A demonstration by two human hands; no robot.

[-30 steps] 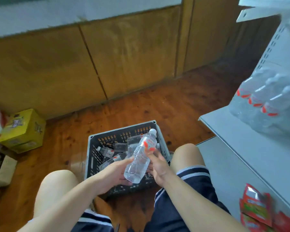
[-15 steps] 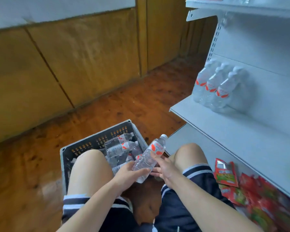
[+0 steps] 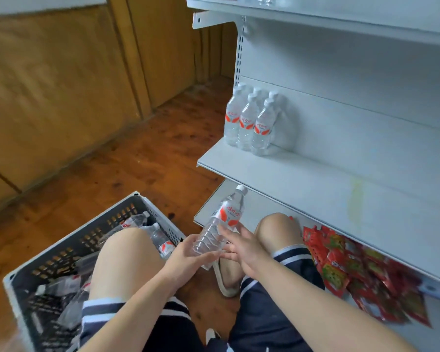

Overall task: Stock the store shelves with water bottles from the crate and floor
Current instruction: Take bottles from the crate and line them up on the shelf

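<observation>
A clear water bottle [image 3: 220, 223] with a red-and-white label and white cap tilts up toward the shelves, low in the middle of the view. My left hand [image 3: 188, 257] grips its base from below. My right hand [image 3: 241, 246] lies against the bottle's right side with fingers fairly straight. A grey plastic crate [image 3: 69, 246] at lower left holds several more bottles, partly hidden by my left knee. Several matching bottles [image 3: 249, 123] stand upright at the left end of the white middle shelf [image 3: 302, 181].
A white shelving unit fills the right side, with an upper shelf [image 3: 328, 13] overhead. Red snack packets [image 3: 361, 275] lie on the bottom shelf beside my right knee. Wooden floor [image 3: 137, 168] and wood-panelled wall lie to the left.
The view has swung right from the crate toward the shelves. Both hands have carried the bottle away from over the crate to a spot between my knees, nearer the shelves.
</observation>
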